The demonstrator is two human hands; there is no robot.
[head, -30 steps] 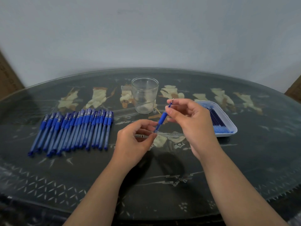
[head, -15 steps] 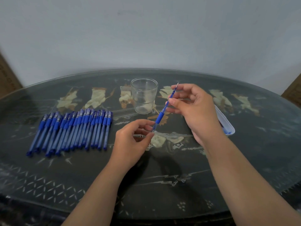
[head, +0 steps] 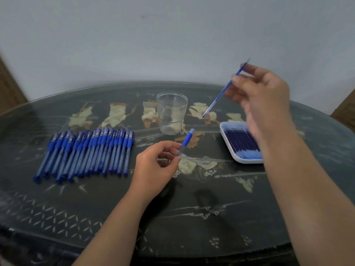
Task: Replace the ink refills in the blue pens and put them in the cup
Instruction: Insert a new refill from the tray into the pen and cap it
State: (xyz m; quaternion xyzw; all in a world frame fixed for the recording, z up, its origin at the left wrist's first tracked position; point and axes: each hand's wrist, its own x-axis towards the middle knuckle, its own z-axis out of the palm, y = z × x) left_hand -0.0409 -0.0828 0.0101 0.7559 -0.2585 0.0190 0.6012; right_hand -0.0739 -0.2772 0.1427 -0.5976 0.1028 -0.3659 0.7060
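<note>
Pinched between the thumb and curled fingers (head: 172, 149) of the left hand (head: 153, 164): a blue pen barrel (head: 186, 143), clear-bodied with a blue rubber grip. Tilted up and to the right, grip end uppermost. Held low over the middle of the dark, patterned worktop (head: 192, 217), lower end hidden inside the hand.

Higher up on the right, well apart from the barrel: a thin blue ink refill (head: 219, 97). Slanted, lower tip pointing down and left, ending in the air just right of the cup as seen from the head camera. Gripped near its upper end by the right hand (head: 265, 100), between the thumb and fingers (head: 237, 79), with a short length poking out above. Slightly blurred.

Upright on the worktop, just beyond the barrel: a clear cup (head: 171, 116).

On the left, laid side by side: a row of blue pens (head: 86, 152), grips toward the far side, opposite ends toward the person. Near the left hand, not touching it.

On the right, partly hidden behind the right forearm: a white tray (head: 247, 160) packed with dark blue refills (head: 242, 140), lined up lengthwise.

Behind everything, a plain pale wall (head: 172, 35).
</note>
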